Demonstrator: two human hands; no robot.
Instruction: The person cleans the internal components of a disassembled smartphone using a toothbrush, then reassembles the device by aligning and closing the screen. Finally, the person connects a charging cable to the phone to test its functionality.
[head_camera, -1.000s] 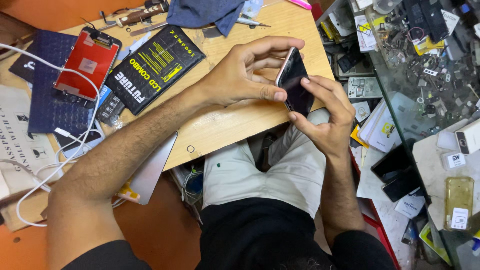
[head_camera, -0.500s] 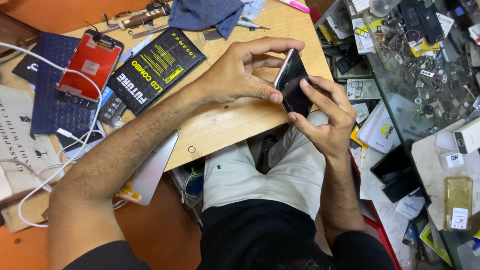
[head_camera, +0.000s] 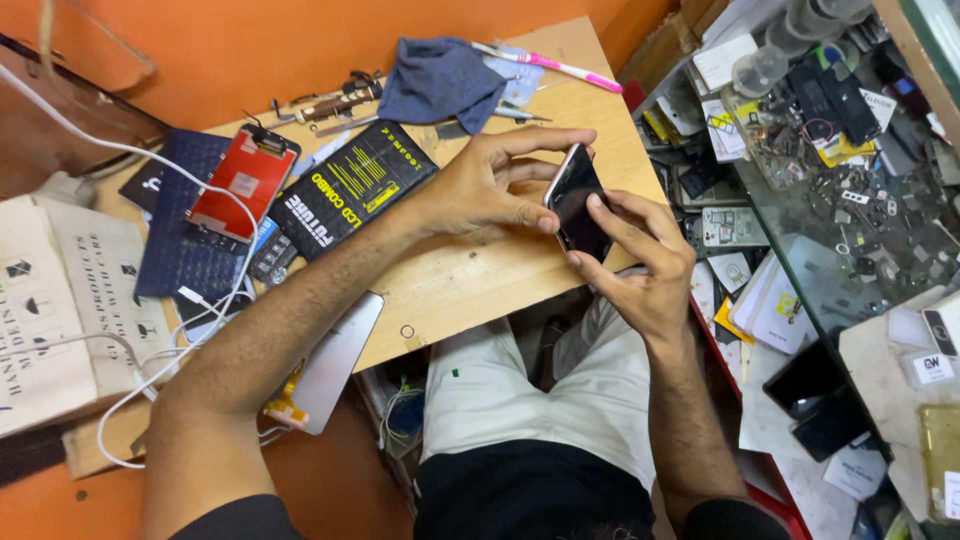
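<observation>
The dark smartphone (head_camera: 577, 203) sits pinched between both hands over the wooden bench's (head_camera: 470, 290) edge, long axis running away from the person; left hand (head_camera: 487, 184) clasps its far side, right hand (head_camera: 640, 262) its near end (thumb on glass)

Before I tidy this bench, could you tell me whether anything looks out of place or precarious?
Yes: a silver panel hangs over the front edge of the wooden table. The left hand and right hand grip the dark phone off that edge.
</observation>
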